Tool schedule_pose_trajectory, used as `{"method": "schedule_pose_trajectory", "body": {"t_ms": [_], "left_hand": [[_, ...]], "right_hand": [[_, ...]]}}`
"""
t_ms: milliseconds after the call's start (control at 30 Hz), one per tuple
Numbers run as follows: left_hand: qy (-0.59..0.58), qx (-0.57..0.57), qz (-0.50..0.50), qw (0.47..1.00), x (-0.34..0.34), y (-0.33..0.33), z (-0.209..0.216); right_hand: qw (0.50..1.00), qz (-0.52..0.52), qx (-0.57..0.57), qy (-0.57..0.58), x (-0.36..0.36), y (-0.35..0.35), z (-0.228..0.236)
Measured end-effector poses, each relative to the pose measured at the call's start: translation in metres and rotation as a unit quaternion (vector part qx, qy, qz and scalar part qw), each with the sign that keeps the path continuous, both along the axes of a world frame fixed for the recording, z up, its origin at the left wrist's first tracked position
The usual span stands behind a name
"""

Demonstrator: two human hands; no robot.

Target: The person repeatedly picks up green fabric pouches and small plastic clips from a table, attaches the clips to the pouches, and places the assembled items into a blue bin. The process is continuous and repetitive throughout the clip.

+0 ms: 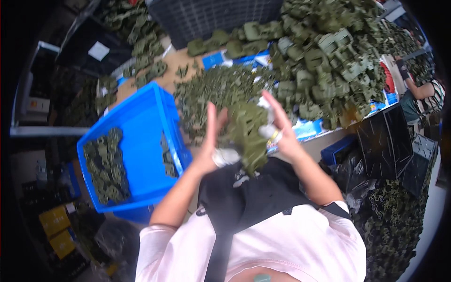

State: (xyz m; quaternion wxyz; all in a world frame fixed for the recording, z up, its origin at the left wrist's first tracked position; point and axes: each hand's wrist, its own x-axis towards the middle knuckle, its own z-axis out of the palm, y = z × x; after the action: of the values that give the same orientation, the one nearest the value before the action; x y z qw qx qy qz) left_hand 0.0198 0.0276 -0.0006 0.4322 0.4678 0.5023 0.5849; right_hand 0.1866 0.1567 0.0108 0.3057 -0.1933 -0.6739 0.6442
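In front of my apron, a blurred bundle of olive-green molded plastic parts (251, 134) is between my two hands. My left hand (209, 145) is at its left side, fingers stretched upward and a white covering on the thumb. At its right side is my right hand (284, 129), its fingers also straight and apart, with white coverings on some digits. Both thumbs point at the bundle; the blur hides whether they touch it. Just beyond lies a heap of small green parts (202, 91) on the table.
A blue bin (141, 164) at the left holds rows of green parts along two sides. Larger green parts (324, 70) pile up at the back right, near a black crate (211, 21). Black bins (385, 141) stand at the right. Another person (423, 96) is at the far right.
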Motion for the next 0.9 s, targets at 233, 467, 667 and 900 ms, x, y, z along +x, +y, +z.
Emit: {"method": "schedule_pose_trajectory", "body": {"t_ms": [233,467,667,900], "left_hand": [[0.171,-0.016,-0.058,0.983,0.034,0.037,0.006],[0.428,0.015,-0.112,0.897,0.041,0.096,0.070],[0.185,0.098,-0.178,0.961,0.070,0.138,0.064],[0.301,0.217,-0.141,0.918,0.127,0.176,0.074]], "right_hand": [[0.952,0.112,0.269,-0.099,0.050,0.034,0.047],[0.973,-0.036,0.205,-0.098,0.132,0.059,0.045],[0.971,-0.133,0.186,-0.071,0.184,0.102,0.062],[0.978,-0.081,0.189,-0.034,0.238,0.148,0.070]]}}
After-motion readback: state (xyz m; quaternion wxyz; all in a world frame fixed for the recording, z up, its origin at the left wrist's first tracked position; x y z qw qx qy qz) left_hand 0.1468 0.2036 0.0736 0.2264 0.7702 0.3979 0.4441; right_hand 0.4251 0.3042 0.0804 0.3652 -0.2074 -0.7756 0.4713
